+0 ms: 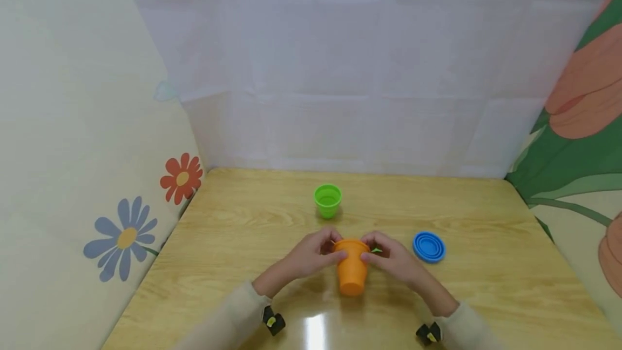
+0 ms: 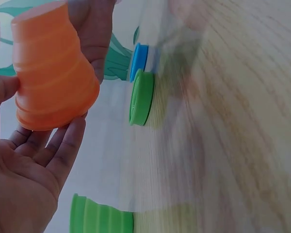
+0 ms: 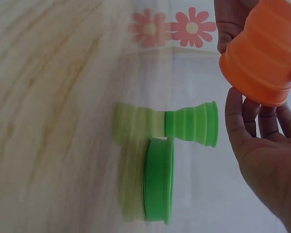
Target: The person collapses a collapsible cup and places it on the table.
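An orange collapsible cup [image 1: 352, 271], pulled out to its full ridged height, is between my two hands above the table. Its wide rim faces away and its narrow base tips toward me. My left hand [image 1: 311, 255] pinches the rim's left side, thumb on the outer wall. On the other side my right hand [image 1: 394, 259] grips the rim in the same way. The wrist views show fingertips of both hands at the rim of the orange cup [image 2: 56, 73]. The cup's inside is hidden.
An expanded green cup [image 1: 328, 201] stands upright farther back. To the right lies a flattened blue collapsible cup [image 1: 429, 247]. A low green round piece [image 3: 158, 179] sits on the wooden table [image 1: 233, 209], mostly hidden behind my right hand in the head view. A white cloth hangs behind.
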`<action>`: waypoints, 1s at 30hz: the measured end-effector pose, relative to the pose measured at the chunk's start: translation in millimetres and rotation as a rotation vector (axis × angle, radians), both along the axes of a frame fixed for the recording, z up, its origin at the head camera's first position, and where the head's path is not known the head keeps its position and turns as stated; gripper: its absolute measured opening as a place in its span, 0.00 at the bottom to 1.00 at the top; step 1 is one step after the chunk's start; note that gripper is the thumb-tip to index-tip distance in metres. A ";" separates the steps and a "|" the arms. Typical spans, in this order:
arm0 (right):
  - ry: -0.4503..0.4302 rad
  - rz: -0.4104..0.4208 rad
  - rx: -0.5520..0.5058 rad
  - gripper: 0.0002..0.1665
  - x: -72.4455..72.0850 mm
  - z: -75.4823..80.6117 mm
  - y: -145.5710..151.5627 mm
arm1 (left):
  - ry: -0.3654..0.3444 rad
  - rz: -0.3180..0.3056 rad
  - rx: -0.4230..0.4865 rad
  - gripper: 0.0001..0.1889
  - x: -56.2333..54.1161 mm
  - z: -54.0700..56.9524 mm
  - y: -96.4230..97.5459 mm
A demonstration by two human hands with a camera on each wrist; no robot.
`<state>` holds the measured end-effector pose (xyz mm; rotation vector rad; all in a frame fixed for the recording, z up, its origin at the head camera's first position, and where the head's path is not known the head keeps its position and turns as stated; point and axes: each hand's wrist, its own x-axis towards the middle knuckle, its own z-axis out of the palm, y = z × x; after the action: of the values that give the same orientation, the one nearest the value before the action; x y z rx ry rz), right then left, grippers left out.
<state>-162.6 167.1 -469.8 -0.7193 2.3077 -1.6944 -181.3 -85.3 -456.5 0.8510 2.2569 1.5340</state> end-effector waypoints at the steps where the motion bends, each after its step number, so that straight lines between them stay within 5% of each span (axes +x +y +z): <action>1: -0.014 0.001 0.011 0.15 1.4 -0.3 -0.3 | -0.002 0.001 -0.001 0.11 1.5 -0.8 -0.1; 13: -0.049 0.059 0.030 0.12 14.0 -2.4 -5.1 | -0.007 0.013 -0.043 0.09 14.3 -7.0 -1.3; 23: 0.069 0.049 0.031 0.08 11.5 -4.7 -8.7 | 0.017 0.019 -0.019 0.06 14.9 -6.7 -1.4; 30: 0.216 -0.023 0.129 0.09 13.5 -1.7 -10.9 | -0.001 0.014 0.037 0.07 14.1 -9.8 -2.7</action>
<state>-149.2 156.3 -471.6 -0.8915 2.5506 -1.5263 -167.2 -88.0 -466.3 0.8464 2.2448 1.5870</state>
